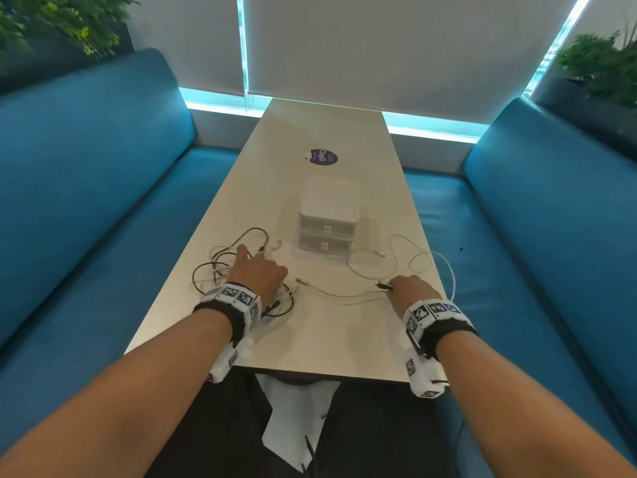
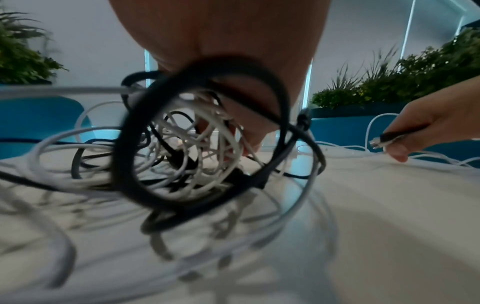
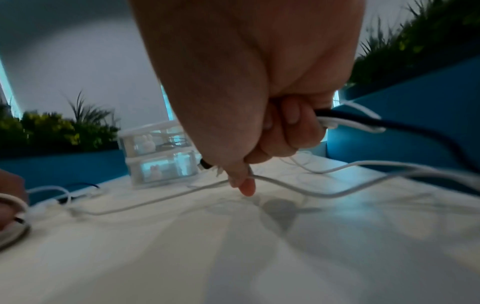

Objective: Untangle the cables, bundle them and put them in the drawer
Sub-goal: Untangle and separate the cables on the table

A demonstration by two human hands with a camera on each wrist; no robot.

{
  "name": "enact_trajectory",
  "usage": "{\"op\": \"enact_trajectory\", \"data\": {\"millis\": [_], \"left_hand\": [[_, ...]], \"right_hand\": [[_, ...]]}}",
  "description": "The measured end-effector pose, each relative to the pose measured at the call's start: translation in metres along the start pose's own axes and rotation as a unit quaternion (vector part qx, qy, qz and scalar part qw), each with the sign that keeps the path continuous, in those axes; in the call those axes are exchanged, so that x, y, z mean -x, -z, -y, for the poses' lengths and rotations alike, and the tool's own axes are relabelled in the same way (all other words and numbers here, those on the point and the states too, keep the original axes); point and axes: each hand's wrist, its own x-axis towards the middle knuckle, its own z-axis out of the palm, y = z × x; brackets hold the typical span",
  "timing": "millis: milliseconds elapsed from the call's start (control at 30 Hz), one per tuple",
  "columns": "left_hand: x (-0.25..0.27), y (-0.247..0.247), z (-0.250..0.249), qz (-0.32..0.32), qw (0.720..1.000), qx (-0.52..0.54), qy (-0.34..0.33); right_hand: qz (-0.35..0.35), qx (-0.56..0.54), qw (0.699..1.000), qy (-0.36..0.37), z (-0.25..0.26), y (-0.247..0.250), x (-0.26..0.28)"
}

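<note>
A tangle of black and white cables lies on the white table, left of centre. My left hand sits on top of it. In the left wrist view its fingers curl down into the cable tangle. My right hand grips a black cable's plug together with a white cable that trails left to the tangle. The right wrist view shows the right hand closed round both. A clear two-drawer unit stands mid-table with both drawers shut.
Blue benches run along both sides of the table. A purple round sticker lies beyond the drawer unit. More white cable loops lie near the table's right edge. Plants stand behind both benches.
</note>
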Motion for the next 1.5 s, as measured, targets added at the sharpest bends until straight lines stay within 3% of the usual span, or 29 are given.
{"op": "enact_trajectory", "data": {"millis": [300,600,700,900,1033,1167,1400,1500], "left_hand": [[-0.001,-0.013,-0.02,-0.036,0.996,0.078,-0.016],[-0.003,-0.003,-0.038,-0.038,0.985,0.152,-0.066],[-0.002,-0.004,-0.048,-0.034,0.988,0.114,-0.101],[-0.003,-0.002,-0.046,-0.035,0.985,0.143,-0.092],[-0.008,0.002,-0.047,-0.049,0.977,0.184,-0.094],[-0.012,0.009,-0.056,-0.085,0.971,0.192,-0.11],[-0.011,0.014,-0.043,-0.117,0.944,0.3,-0.078],[-0.011,0.012,-0.034,-0.159,0.951,0.259,-0.06]], "right_hand": [[-0.036,-0.009,0.999,-0.001,0.012,0.0,0.009],[-0.021,-0.017,0.997,0.068,0.036,-0.013,0.011],[-0.013,-0.012,0.995,0.096,0.036,-0.014,0.013],[-0.024,0.05,0.997,-0.052,-0.008,0.001,0.019],[-0.052,-0.032,0.994,-0.092,-0.013,0.002,0.018],[-0.067,-0.109,0.99,-0.051,0.017,0.0,0.015],[0.026,-0.19,0.979,0.075,0.036,-0.02,0.018],[0.019,-0.203,0.974,0.1,0.033,-0.023,0.023]]}}
